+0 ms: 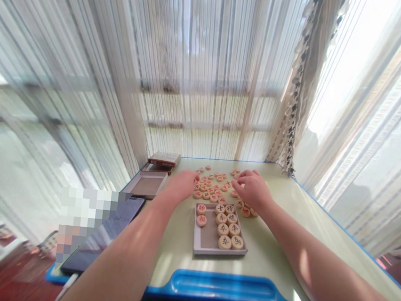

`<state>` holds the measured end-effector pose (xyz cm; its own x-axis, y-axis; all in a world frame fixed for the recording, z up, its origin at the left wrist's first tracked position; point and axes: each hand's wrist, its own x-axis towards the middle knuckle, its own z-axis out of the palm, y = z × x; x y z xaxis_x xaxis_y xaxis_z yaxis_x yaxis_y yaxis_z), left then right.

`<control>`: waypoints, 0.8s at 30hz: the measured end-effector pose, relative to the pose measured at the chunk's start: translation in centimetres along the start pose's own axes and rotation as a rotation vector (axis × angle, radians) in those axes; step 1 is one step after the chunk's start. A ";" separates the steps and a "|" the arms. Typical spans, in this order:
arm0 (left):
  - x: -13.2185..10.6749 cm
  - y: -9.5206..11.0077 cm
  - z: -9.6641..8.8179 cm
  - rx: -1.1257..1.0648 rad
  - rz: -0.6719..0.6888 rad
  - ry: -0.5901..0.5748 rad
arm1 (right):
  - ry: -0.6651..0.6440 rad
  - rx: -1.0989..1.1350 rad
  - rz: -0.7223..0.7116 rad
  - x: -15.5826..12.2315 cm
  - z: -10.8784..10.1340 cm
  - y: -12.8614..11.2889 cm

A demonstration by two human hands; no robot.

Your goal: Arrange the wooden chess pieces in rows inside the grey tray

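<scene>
Many round wooden xiangqi pieces (213, 198) with red or black characters lie scattered over the far middle of the table. My left hand (184, 183) is at their left edge, its fingers curled together; what the fingertips hold, if anything, is hidden. On the right side of the pieces my right hand (253, 186) hovers low, thumb and fingers apart, and no piece shows between them. Nearer to me lies a shallow open box (207, 234). Two red-marked pieces (201, 220) sit in its left column, and several black-marked pieces (225, 242) fill two columns at its right.
A shallow box lid (146, 184) lies on the left of the table, with stacked flat boxes (164, 159) behind it. A tablet (107, 234) with a white cable rests at the left front. The table (175, 264) has a blue rim; sheer striped curtains (208, 66) hang behind.
</scene>
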<state>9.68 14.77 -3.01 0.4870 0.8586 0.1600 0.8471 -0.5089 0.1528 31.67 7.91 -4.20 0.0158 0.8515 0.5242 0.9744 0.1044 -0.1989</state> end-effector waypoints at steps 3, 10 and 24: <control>0.2 0.0 0.8 0.001 0.037 0.052 | -0.049 -0.060 0.128 0.2 0.6 1.5; 0.3 0.0 1.2 -0.017 0.013 0.084 | -0.169 -0.136 0.153 -0.2 0.6 1.2; 0.6 1.3 1.6 -0.197 0.138 0.021 | -0.191 -0.257 0.071 -0.5 0.0 1.1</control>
<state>11.42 14.69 -4.31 0.5886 0.7800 0.2123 0.7145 -0.6249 0.3148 32.77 7.57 -4.70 0.0668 0.9354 0.3473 0.9975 -0.0708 -0.0011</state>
